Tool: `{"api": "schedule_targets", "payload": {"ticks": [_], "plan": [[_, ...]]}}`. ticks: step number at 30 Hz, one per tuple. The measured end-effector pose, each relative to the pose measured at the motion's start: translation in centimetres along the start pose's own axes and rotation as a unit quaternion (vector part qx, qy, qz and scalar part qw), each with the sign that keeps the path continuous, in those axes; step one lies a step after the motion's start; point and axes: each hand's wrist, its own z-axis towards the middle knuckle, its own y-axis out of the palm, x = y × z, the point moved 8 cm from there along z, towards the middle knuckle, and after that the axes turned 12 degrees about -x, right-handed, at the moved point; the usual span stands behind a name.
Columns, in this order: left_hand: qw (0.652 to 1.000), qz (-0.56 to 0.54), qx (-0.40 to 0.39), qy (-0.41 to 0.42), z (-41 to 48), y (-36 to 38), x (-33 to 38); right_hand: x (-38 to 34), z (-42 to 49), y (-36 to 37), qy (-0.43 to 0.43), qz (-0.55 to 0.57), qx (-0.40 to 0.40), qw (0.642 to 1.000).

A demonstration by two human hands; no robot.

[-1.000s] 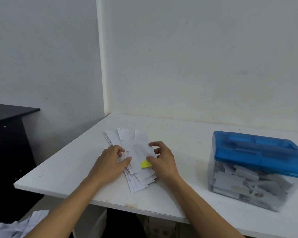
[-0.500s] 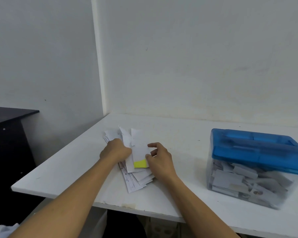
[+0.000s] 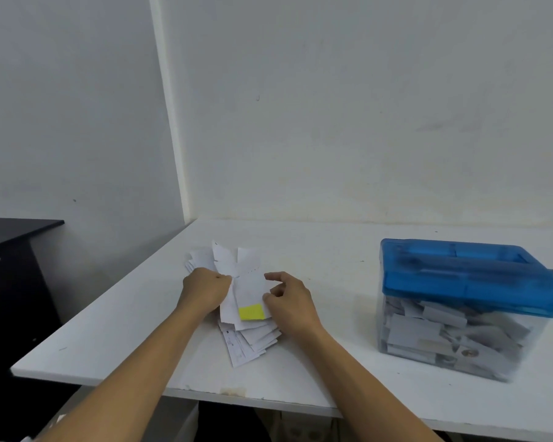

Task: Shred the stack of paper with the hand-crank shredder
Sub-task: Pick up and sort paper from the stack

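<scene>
On the white table the shredder, its bin already crowded with scraps, stands well right of the fanned paper stack; lifting too many slips together could jam it. The left hand curls round the upper sheets, the right hand pinches a yellow-patched slip

paper stack partly covered, shredder near corner blurred

The paper stack is white with one yellow patch. The shredder has a blue top and clear bin. The surface is white.
</scene>
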Motion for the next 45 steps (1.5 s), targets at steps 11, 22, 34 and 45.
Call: {"api": "schedule_targets", "payload": {"ticks": [11, 22, 34, 45], "plan": [[0.891, -0.421, -0.161, -0.049, -2.6, 4.5, 1.1, -0.4, -0.1, 0.5, -0.011, 0.030, -0.019, 0.999], [0.900, -0.387, -0.201, -0.010, -4.4, 5.6, 4.4, -0.7, -0.3, -1.1, -0.026, 0.161, 0.057, 0.985], [0.860, -0.379, -0.342, 0.005, -7.4, 5.6, 5.0, -3.8, 1.2, -3.1, -0.015, 0.253, 0.053, 0.966], [0.821, -0.441, -0.362, 0.014, -7.6, 5.9, 5.0, -2.9, 1.3, -2.6, 0.020, 0.370, 0.021, 0.929]]}}
